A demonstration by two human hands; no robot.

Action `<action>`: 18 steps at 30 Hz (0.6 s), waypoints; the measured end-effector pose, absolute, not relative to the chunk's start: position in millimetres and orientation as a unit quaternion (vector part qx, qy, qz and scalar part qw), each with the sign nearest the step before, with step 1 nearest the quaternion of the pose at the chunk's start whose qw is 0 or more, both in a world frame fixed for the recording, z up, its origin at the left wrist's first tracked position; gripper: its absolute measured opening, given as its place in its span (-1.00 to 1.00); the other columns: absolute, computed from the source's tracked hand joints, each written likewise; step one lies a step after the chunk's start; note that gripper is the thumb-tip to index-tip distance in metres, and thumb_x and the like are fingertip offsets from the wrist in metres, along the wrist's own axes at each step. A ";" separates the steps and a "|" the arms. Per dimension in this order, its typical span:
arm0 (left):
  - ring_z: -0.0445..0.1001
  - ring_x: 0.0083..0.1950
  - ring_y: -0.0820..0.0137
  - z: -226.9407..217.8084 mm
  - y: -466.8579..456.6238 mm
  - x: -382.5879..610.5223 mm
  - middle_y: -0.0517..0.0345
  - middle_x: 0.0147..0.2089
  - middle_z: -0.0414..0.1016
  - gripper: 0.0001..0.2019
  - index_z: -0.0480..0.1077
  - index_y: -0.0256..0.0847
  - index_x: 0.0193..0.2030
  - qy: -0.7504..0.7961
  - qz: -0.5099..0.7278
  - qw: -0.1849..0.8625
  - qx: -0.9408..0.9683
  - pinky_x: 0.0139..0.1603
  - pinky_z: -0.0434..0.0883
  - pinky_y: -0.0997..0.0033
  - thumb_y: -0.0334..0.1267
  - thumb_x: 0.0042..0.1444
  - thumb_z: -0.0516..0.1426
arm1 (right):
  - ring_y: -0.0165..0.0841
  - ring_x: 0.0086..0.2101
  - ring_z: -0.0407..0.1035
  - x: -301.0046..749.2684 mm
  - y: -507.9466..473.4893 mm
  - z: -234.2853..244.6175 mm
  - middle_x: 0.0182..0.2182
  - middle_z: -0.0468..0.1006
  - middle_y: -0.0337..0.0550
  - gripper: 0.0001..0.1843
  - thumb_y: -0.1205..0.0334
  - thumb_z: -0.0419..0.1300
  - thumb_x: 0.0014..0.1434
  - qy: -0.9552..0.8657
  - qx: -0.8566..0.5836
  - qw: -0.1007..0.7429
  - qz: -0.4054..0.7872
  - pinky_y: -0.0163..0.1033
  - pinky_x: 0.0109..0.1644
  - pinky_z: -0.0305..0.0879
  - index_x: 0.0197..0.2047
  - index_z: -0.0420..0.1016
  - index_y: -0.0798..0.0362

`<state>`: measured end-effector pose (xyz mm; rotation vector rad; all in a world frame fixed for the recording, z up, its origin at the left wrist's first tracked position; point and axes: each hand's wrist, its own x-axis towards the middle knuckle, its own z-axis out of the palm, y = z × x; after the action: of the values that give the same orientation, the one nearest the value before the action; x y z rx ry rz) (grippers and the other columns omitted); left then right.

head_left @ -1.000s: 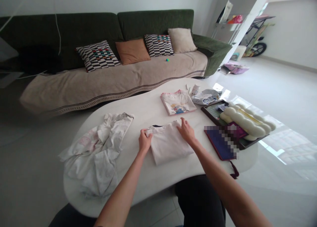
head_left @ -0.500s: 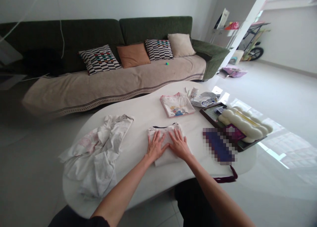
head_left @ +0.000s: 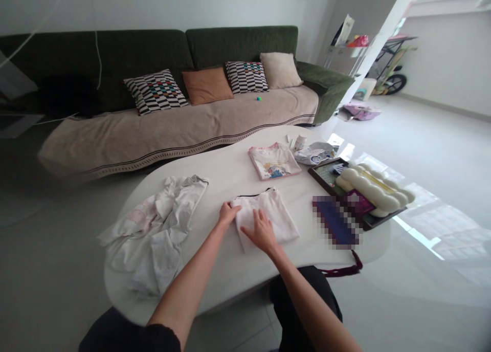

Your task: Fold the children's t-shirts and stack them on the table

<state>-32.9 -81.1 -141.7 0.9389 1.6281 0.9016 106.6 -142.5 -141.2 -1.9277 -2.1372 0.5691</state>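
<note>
Head view. Right hand (head_left: pixel 263 230) laid on a folded white shirt (head_left: pixel 284 224), fingers straight and spread, palm side to the cloth. Left hand (head_left: pixel 227 214) at the shirt's 10 o'clock corner: thumb over the cloth, other fingers bent at its edge; whether they pinch it is hard to say, undersides hidden. Shirt lies flat on the white counter (head_left: pixel 215 173), dark neckband toward 12 o'clock.

Clock read from that shirt. Between 12 and 1: printed shirt (head_left: pixel 274 162), folded, pink at the neck, near but apart. At 9: heap of crumpled clothes (head_left: pixel 157 229), white and pale grey, reaching the counter's rim. At 1, farther: crinkled packet (head_left: pixel 317 153), small white tub (head_left: pixel 299 143) beside it. Between 2 and 3: dark tray (head_left: pixel 326 175) bearing a puffy cream object (head_left: pixel 372 188). At 3: blue item (head_left: pixel 337 224), detail blurred. At 4: dark red cord (head_left: pixel 356 264).

Beyond the counter, 11 to 12: green sofa (head_left: pixel 245 42), beige throw (head_left: pixel 172 132), four cushions (head_left: pixel 209 86) in a row.
</note>
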 end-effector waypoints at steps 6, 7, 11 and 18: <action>0.45 -0.20 0.27 -101.2 -139.4 -32.2 0.02 -0.27 0.53 -0.63 0.45 -0.32 -0.22 0.533 0.344 0.655 0.410 -0.16 0.35 0.33 -0.15 -0.18 0.23 | -0.02 0.21 -0.20 62.4 -191.4 -143.0 0.23 -0.02 0.09 -0.20 0.13 0.03 0.05 -0.668 -0.669 0.223 0.237 0.16 0.14 -0.11 0.30 -0.22 0.13; 0.44 -0.16 0.28 -91.1 -151.3 -33.1 0.03 -0.23 0.52 -0.63 0.44 -0.31 -0.19 0.500 0.344 0.671 0.426 -0.11 0.33 0.33 -0.15 -0.16 0.22 | -0.09 0.20 -0.12 61.7 -195.6 -139.6 0.22 0.03 0.06 -0.27 0.18 -0.05 0.10 -0.653 -0.660 0.267 0.259 0.10 0.15 -0.07 0.30 -0.21 0.13; 0.37 -0.02 0.28 -48.1 -181.9 -51.8 0.03 -0.12 0.48 -0.68 0.43 -0.28 -0.17 0.444 0.354 0.662 0.489 0.02 0.26 0.32 -0.15 -0.06 0.18 | -0.21 0.06 0.18 79.8 -200.4 -110.7 0.07 0.31 -0.07 -0.45 0.24 -0.16 0.13 -0.571 -0.591 0.394 0.412 -0.12 0.08 0.14 0.21 0.06 0.07; 0.41 -0.12 0.40 -56.9 -167.3 -102.5 0.10 -0.16 0.43 -0.72 0.33 -0.20 -0.26 0.552 0.579 0.521 0.298 -0.17 0.34 0.43 -0.07 -0.05 0.13 | -0.19 -0.32 0.43 159.5 -164.6 -73.5 -0.30 0.53 0.00 -0.49 0.06 0.03 0.06 -0.363 -0.474 0.346 0.724 -0.13 -0.24 0.34 0.01 0.30 0.21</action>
<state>-102.5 -167.3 -56.9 0.7151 1.3228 1.3867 159.5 -164.6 -73.5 -1.2306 -0.9432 1.8785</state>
